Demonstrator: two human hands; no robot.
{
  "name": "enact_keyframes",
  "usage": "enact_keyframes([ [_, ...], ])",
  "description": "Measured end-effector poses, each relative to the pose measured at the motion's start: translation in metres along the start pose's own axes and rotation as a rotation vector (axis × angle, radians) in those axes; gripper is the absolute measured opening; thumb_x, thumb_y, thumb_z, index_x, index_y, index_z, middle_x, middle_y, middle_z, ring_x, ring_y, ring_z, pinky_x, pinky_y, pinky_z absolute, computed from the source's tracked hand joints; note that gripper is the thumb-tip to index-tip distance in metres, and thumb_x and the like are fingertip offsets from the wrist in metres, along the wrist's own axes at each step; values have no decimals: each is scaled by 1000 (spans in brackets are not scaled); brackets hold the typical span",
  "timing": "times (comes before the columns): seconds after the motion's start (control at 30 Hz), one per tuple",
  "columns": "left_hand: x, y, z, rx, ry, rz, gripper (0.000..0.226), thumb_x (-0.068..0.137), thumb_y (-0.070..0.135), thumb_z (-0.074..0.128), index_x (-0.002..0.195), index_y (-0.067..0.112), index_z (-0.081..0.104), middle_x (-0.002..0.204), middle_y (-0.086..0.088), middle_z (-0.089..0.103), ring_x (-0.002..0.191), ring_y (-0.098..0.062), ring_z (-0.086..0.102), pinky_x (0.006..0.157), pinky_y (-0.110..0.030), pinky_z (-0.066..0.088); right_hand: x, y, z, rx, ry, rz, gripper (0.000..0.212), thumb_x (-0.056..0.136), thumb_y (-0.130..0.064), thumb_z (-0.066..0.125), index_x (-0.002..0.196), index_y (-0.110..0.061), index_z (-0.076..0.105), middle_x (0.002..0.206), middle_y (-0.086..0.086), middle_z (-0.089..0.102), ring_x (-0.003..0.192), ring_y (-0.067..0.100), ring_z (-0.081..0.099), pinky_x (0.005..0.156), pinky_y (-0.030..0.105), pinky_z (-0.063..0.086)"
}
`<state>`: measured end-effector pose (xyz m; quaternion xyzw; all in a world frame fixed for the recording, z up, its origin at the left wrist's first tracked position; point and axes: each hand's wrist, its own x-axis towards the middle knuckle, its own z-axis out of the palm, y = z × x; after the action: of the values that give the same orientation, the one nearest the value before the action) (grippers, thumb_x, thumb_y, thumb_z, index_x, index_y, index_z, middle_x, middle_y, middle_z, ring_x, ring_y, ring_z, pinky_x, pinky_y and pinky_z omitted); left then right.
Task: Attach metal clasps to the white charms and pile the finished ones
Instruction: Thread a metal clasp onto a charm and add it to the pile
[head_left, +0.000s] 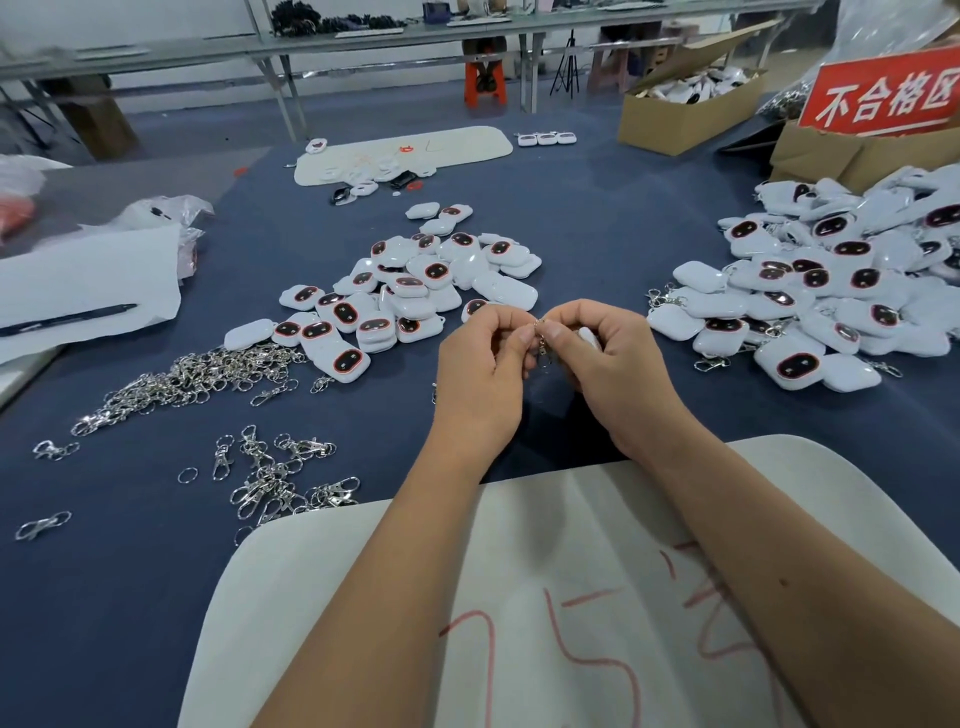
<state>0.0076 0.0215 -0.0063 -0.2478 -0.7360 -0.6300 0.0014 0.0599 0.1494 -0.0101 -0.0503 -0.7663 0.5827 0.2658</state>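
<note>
1. The step in hand looks like joining: a metal clasp (542, 347) hangs between the two hands, above the blue table (597, 208).
2. The left hand (483, 374) pinches the clasp's ring; the right hand (608, 364) curls round a white charm (589, 338), mostly hidden.
3. Next, probably, seat the ring, then drop the charm on the finished pile (831, 291) to the right.
4. Both forearms reach forward from the near edge, wrists close together.

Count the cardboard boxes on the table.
2: an open one holding white charms at far right; another behind the red sign at the right edge. More may be hidden.
</note>
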Motion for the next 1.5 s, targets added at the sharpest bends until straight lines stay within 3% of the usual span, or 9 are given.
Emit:
enact_keyframes([
  [0.13,0,-4,1,121,21,45,20,100,5,55,86,16,64,73,7,61,67,-8,54,69,-24,46,0,0,2,-102,22,-12,16,97,-11,67,84,-17,74,80,-8,74,78,6,63,76,20,49],
  [0.37,0,-6,1,212,104,118,17,100,8,56,89,17,65,86,4,67,80,-17,61,75,-32,50,-1,0,3,-117,18,-40,13,97,-9,68,85,-13,72,76,-13,70,73,1,59,73,13,42],
  [0.53,1,0,1,164,74,152,12,99,12,60,91,18,67,84,7,68,78,-13,62,74,-25,49,-1,0,-3,28,6,-23,17,100,-10,65,86,-18,72,77,-13,69,70,0,57,69,11,43],
  [0.77,0,0,0,224,68,197,14,99,8,57,90,16,64,86,6,66,81,-16,61,75,-27,48,-2,-1,-3,50,-14,-11,18,98,-8,66,85,-18,73,74,-9,69,61,-2,55,61,7,40],
  [0.97,0,-5,1,326,65,224,17,100,5,50,89,18,55,91,1,60,80,-12,54,73,-31,45,-1,0,-1,-24,-2,14,16,96,-9,69,84,-16,75,71,-9,67,68,3,55,67,14,43],
  [1.1,0,-6,2,320,75,212,14,100,7,50,91,16,57,93,2,61,82,-11,54,73,-28,45,-1,-1,1,-63,53,-3,8,97,-13,69,97,-18,76,85,-11,76,85,3,68,81,18,50],
  [1.27,2,-4,3,191,116,144,17,101,6,52,91,18,60,87,5,65,83,-15,61,76,-28,49,-2,-1,0,-74,-85,-10,10,98,-13,70,103,-17,78,92,-11,78,89,1,70,80,11,47],
  [1.4,3,-7,2,176,80,128,17,101,5,52,90,16,60,88,-1,66,82,-18,60,77,-31,49,-2,1,1,-150,-9,-18,10,96,-12,71,92,-17,78,85,-8,77,87,8,70,79,18,50],
  [1.5,3,-9,2,233,57,155,27,100,4,49,84,26,54,85,2,60,77,-15,54,73,-27,43,-3,1,3,-265,93,-35,7,93,-17,76,99,-19,77,90,-10,75,91,5,67,81,16,47],
])
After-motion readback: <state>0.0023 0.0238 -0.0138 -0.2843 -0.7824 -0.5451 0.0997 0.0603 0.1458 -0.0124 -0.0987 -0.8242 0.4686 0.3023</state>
